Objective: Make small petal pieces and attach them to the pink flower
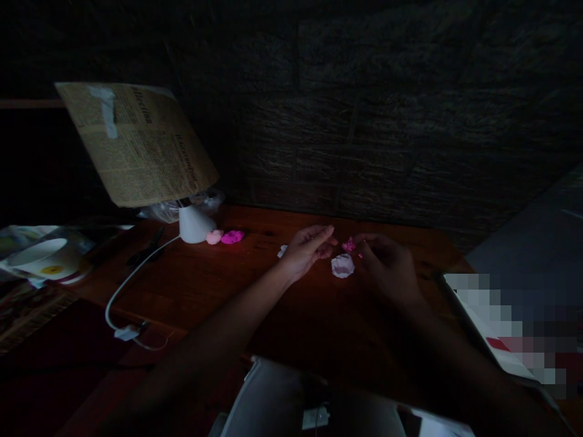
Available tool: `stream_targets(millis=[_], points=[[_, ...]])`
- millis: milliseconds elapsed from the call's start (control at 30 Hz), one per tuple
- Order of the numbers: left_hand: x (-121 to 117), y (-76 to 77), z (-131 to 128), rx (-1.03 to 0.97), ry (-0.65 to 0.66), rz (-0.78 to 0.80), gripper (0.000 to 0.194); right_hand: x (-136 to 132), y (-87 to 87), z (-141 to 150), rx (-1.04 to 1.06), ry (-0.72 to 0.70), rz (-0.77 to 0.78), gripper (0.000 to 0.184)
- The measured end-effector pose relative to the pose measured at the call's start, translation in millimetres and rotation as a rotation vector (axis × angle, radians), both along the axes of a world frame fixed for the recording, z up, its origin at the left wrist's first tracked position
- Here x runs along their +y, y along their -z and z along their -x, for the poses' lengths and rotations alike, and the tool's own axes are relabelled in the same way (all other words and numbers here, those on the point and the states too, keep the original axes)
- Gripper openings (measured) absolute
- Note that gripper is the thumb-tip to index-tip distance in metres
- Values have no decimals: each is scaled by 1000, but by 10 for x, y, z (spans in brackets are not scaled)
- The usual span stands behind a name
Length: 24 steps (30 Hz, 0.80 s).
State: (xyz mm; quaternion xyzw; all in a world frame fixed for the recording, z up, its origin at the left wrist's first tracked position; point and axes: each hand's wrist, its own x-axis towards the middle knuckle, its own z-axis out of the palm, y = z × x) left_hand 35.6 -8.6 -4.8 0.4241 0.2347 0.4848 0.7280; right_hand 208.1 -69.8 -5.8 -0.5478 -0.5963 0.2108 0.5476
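Observation:
Above the wooden table, my left hand (310, 250) has its fingers curled in and the thumb pressed toward them; anything between them is too small to make out. Opposite it, my right hand (392, 267) is closed in a pinch, its fingertips dark and partly hidden. Between the two hands lies a small crumpled bright pink piece (348, 244), close to the right fingertips. Just in front of it sits a pale, round, dish-like piece with an uneven rim (342, 266). A tiny pink bit (360, 256) shows beside my right thumb. Partly behind my left wrist is a white scrap (282, 250).
A lamp with a newsprint shade (141, 145) stands left on the table (218, 291), its white cord (112, 297) hanging over the front edge. By its base lie a pale pink lump (214, 237) and a magenta lump (233, 237). Dark scissors (146, 252) and a white cup (48, 258) are farther left.

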Motion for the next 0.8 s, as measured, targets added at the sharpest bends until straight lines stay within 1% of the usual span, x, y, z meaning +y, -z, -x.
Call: stream_targets(millis=[100, 167, 233, 333, 433, 533, 667, 800], points=[[0, -9, 3, 25, 12, -3, 30, 2, 18, 1, -18, 1, -7, 33], [-9, -11, 6, 41, 68, -16, 33, 5, 24, 10, -11, -9, -14, 33], [-26, -8, 4, 42, 147, -38, 40, 7, 15, 27, 27, -35, -9, 34], [-56, 2, -1, 64, 235, -72, 49, -2, -34, 61, 130, -116, 53, 36], [-71, 13, 6, 110, 259, -104, 51, -25, -96, 83, 220, -200, 124, 35], [-69, 24, 23, 124, 297, -99, 52, -50, -133, 88, 269, -302, 144, 30], [-71, 34, 36, 122, 375, -54, 50, -60, -125, 82, 313, -402, 203, 29], [-83, 39, 32, 123, 396, -19, 51, -36, -77, 63, 352, -448, 225, 28]])
